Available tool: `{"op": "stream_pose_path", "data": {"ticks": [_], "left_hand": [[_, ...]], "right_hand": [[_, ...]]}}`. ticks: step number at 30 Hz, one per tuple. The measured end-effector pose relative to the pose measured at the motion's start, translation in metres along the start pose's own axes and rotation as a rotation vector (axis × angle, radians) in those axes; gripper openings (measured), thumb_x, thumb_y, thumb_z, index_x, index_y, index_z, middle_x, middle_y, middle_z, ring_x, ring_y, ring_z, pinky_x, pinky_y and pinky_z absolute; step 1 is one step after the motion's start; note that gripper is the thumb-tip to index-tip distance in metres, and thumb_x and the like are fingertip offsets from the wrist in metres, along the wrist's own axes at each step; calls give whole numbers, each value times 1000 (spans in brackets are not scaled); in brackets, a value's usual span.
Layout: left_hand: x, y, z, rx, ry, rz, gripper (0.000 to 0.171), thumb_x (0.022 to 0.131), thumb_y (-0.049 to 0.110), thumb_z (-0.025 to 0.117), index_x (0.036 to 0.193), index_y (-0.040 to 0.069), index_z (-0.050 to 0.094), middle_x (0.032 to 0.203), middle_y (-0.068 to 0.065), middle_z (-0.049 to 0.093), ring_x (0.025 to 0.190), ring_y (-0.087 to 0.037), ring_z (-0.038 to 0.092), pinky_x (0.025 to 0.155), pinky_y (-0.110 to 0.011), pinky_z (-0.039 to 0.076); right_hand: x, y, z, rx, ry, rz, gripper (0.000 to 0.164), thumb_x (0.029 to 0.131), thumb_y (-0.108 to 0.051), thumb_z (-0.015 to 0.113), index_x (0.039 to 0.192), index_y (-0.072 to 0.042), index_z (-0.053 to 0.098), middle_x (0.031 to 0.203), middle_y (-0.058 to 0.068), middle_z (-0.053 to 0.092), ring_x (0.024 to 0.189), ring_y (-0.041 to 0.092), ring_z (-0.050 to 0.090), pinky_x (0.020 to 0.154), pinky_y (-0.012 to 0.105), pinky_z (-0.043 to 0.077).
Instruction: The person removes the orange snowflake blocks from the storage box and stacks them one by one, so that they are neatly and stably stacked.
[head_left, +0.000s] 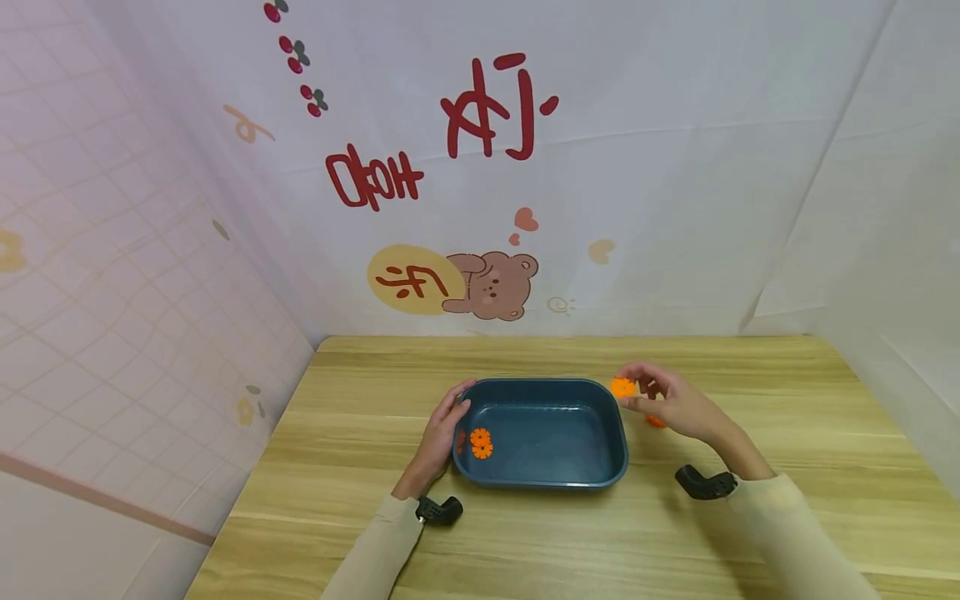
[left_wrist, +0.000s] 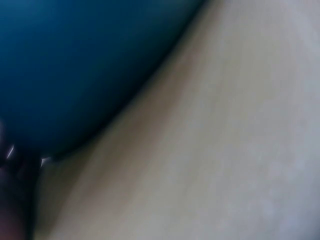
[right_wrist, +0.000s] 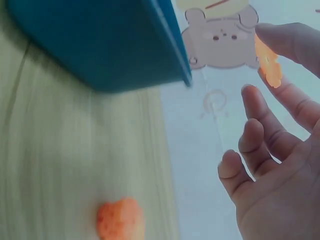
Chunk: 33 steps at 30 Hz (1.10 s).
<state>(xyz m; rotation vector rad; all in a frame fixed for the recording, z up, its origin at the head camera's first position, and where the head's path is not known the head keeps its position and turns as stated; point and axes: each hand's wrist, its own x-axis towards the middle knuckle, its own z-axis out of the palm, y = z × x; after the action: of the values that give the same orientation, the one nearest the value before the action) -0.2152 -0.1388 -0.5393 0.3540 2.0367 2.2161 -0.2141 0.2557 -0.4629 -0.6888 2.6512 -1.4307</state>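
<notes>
A dark teal rectangular basin stands on the wooden table. My left hand grips its left side, thumb over the rim; in the left wrist view only the blurred basin wall and a dark sliver of that hand show. Two orange notched discs lie inside at the left end, overlapping. Just past the basin's upper right corner, my right hand pinches another orange notched disc between thumb and index finger, the other fingers loosely bent. Below this hand, an orange piece rests on the table, partly hidden in the head view.
The wooden table extends around the basin and meets a white printed wall cloth at its back edge. Another cloth with a grid pattern hangs along the left. Each wrist carries a black camera mount.
</notes>
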Motion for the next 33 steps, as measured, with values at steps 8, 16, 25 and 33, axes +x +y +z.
{"op": "stream_pose_path", "data": {"ticks": [8,16,25,33], "left_hand": [[0,-1,0,8,9,1,42,106,25,46,145,12,49,158,-9,33,146,-21,26,118,-46,17],[0,-1,1,2,11,9,42,106,26,46,145,12,49,158,-7,35,147,-20,23,119,-47,16],[-1,-3,0,21,14,12,42,106,27,46,145,15,49,159,-8,32,149,-21,20,119,-48,16],[0,-3,-1,29,17,23,41,107,22,44,145,10,48,159,-11,32,150,-22,16,120,-48,11]], "right_hand": [[-15,22,-11,-41,52,24,27,93,-21,71,118,-16,63,98,3,58,84,14,47,70,26,41],[-28,46,-14,-42,81,14,29,93,-12,69,121,-10,62,101,4,61,83,12,45,68,25,39],[-36,68,-12,14,55,114,31,93,-17,70,122,-10,60,96,6,57,80,15,47,67,26,39],[-40,78,-11,16,53,142,32,92,-19,71,121,-9,60,94,7,55,79,16,47,67,26,40]]}}
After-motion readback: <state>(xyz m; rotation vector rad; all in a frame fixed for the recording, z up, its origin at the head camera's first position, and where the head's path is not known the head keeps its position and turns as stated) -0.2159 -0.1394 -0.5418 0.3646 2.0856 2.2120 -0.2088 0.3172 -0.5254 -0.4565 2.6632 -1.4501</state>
